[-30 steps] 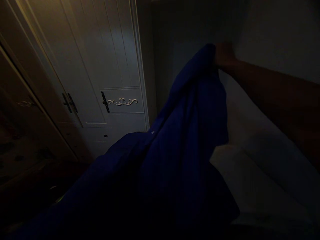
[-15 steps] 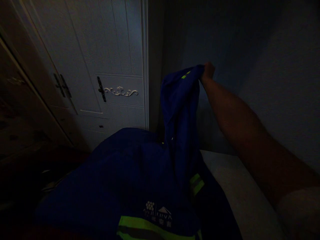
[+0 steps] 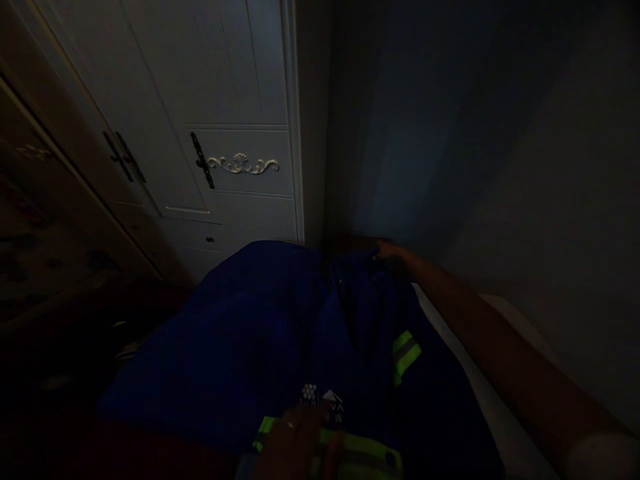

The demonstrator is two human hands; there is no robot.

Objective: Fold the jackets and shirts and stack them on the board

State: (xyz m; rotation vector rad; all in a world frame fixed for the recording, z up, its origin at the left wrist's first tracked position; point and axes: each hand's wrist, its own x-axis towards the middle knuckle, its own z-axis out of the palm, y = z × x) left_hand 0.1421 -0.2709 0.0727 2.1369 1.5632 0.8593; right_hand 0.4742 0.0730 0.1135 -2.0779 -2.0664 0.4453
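A dark blue work jacket with yellow-green reflective bands and a white printed logo lies spread out in front of me. My right hand is at the jacket's far end, low beside the wall, its fingers closed on the cloth near the hood or collar. In dim light my left hand, with a ring on one finger, rests on the near reflective band just below the logo. Its fingers look stretched out over the cloth, thumb apart. Another reflective patch shows on the right side.
A white wardrobe with dark handles and a carved ornament stands behind the jacket at left. To the right rises a grey wall. A pale surface shows under the jacket's right edge. Dark, indistinct items lie at lower left.
My right hand has come down from the raised position, lowering the lifted hood part of the jacket. My left hand has entered at the bottom and now lies on the front band.
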